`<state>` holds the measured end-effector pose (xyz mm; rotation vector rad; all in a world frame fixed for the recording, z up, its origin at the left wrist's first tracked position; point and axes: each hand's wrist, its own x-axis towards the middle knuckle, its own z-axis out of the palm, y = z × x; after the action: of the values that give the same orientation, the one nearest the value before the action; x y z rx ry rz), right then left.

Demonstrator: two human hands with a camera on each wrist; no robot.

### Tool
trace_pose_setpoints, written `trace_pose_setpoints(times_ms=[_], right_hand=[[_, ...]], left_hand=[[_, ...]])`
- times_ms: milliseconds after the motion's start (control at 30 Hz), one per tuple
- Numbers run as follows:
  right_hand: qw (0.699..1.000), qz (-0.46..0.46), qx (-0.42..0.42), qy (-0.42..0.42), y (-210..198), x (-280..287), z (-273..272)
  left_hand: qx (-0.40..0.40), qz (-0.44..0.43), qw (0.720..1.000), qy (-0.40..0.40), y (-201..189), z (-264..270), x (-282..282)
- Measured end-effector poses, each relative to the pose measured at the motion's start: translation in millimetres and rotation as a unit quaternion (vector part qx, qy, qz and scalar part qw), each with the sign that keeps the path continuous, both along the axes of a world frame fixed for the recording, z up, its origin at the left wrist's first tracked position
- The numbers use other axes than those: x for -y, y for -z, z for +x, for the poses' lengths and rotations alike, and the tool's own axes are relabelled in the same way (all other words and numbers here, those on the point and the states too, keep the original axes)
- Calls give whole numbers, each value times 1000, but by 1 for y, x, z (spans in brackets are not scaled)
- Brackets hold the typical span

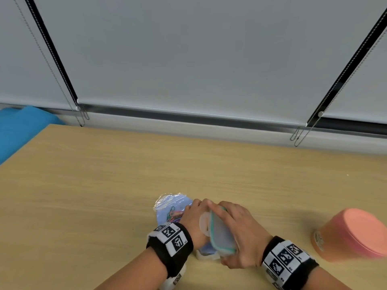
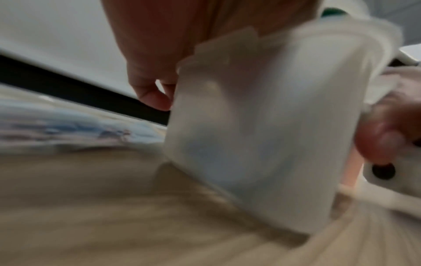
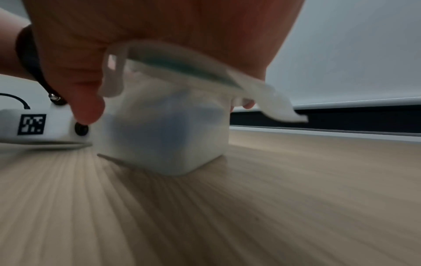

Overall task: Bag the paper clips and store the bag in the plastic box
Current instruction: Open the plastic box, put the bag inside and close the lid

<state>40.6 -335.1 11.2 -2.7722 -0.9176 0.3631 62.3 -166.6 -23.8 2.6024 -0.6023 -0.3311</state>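
Observation:
A clear zip bag [image 1: 169, 206] with coloured paper clips [image 1: 174, 213] and a blue sheet inside lies flat on the wooden table [image 1: 104, 185]. It shows blurred in the left wrist view as well [image 2: 56, 126]. Just right of it stands the translucent plastic box [image 1: 204, 255] [image 2: 262, 126] [image 3: 164, 136]; a blue shape shows through its wall. My left hand [image 1: 194, 214] grips the box's side, fingers [image 2: 152, 97] curled round its far edge. My right hand [image 1: 236, 222] grips the teal-rimmed lid [image 1: 222, 233] [image 3: 182, 66], which sits tilted on the box.
A salmon-pink tub [image 1: 351, 233] lies on the table at the right, close to my right wrist. A blue surface [image 1: 21, 130] borders the table's far left corner. Roller blinds with bead chains [image 1: 299, 135] hang behind the table.

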Motion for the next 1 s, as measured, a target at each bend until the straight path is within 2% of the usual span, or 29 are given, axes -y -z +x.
trace_pose_setpoints(times_ms=[67, 133, 233, 267, 333, 400, 467, 633, 733, 833, 933, 1000], right_hand=[[1000, -25, 15, -3, 3, -1, 1], [999, -49, 22, -5, 3, 0, 1], [997, -67, 26, -6, 3, 0, 2], [997, -69, 28, -6, 3, -1, 2], [997, -70, 30, -7, 4, -3, 2], [997, -72, 33, -10, 3, -5, 3], [996, -74, 40, -16, 1, -8, 5], [995, -77, 47, -41, 0, -22, 5], [993, -95, 55, -49, 1, -26, 5], [995, -95, 22, -35, 2, -25, 9], [998, -61, -14, -16, 2, -23, 17], [998, -56, -5, -8, 3, -23, 18]], left_hand=[[-47, -137, 989, -26, 3, 1, -6], [-132, -263, 952, -84, 1, -1, -16], [-186, -395, 885, -163, 1, -1, -38], [-202, -406, 870, -193, -1, -1, -44], [-244, -369, 863, -243, -9, -2, -54], [-318, -325, 857, -244, -16, -6, -56], [-352, -319, 846, -242, -22, -7, -55], [-343, -363, 831, -245, -20, -8, -53], [-299, -341, 852, -263, -13, -10, -49], [-251, -320, 868, -284, -9, -11, -44], [-237, -343, 857, -303, -6, -10, -39], [-230, -349, 855, -305, -5, -8, -38]])
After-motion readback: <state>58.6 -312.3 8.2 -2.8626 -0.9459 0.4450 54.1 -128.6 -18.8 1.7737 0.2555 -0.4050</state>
